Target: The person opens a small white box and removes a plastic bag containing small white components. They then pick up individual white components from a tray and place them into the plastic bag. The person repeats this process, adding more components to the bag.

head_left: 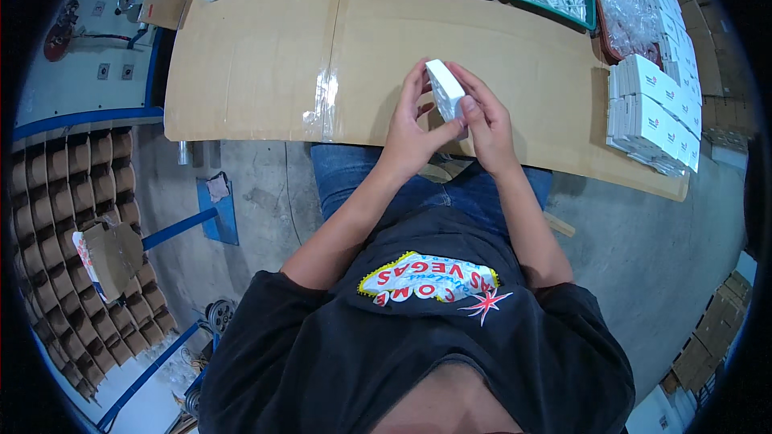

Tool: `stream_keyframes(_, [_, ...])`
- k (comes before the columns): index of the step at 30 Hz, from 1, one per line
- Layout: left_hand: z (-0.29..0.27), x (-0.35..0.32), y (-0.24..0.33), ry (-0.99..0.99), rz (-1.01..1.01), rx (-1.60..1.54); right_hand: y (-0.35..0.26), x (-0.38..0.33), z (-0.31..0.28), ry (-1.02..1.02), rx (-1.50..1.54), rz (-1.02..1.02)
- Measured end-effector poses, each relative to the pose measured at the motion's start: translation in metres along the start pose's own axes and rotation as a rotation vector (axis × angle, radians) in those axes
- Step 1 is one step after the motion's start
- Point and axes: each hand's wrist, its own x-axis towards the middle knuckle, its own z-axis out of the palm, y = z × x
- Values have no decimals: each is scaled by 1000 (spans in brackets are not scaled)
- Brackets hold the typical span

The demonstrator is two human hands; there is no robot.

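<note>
the left hand and the right hand are clamping a white box between them, by the worktop; they are seemingly adjusting it, the next move probably requiring steady grip.

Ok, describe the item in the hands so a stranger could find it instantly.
Start at the cardboard-covered table and follow its near edge to the middle, just beyond the blue jeans. There, the left hand and right hand hold a small white box-shaped item, tilted. Unlike the white boxes stacked on the table's right side, it is held singly.
</note>
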Motion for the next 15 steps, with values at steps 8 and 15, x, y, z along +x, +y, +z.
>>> stream_keyframes(8, [0, -1, 26, -48, -367, -578, 1, -4, -2, -31, -98, -59])
stream_keyframes(15, [12, -5, 36, 6, -438, -542, -2, -1, -2, -99, -376, -326])
